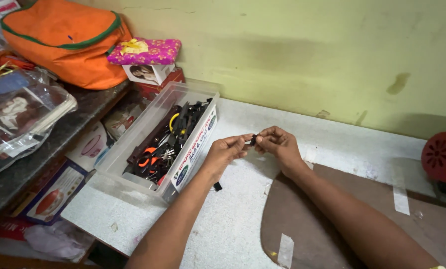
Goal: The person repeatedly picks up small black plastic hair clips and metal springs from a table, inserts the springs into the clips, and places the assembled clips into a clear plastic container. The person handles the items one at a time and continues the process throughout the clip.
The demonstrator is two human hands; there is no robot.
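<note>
1. Where both sets of fingertips meet, a small black part (253, 140) is pinched above the grey-white counter (233, 219), out in front of the green wall (307, 55). It is too small to say what it is.
2. The left hand (226, 151) grips narrowly from one side, thumb and forefinger closed on the part; the right hand (277, 143) closes on it from the other side in the same tight pinch.
3. Judging by that, working such a tiny piece well calls for light, steady pressure and keeping it low over the counter, so a slip does not send it far.
4. Just under the left wrist, another small black bit (217, 187) lies on the counter.
5. Beside the left hand stands a clear plastic box (133, 149) holding pliers and cutters with orange and black handles (150, 158).
6. A brown board (332, 219) with tape strips lies under the right forearm; a red round object (443, 157) sits at the far right.
7. Up on the dark shelf (28, 164) are an orange bag (66, 40) and a pink gift box (145, 52).
</note>
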